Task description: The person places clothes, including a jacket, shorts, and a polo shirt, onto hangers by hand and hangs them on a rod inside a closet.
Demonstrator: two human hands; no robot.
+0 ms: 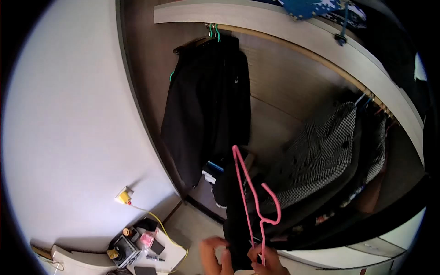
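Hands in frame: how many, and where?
2. Left hand: bottom edge, beside the black garment; whether it grips anything is unclear. Right hand: bottom edge, right of the left one, holding the pink hanger. No others visible.

We take this for a home, likely a bedroom; we see an open wardrobe [279, 82] with a wooden rail [298, 49], where dark garments [206, 96] and a checked coat [321, 156] hang; we also see a pink hanger [257, 208], a plain white wall [73, 114] with a yellow plug [123, 196], and a cluttered white tabletop [175, 251].
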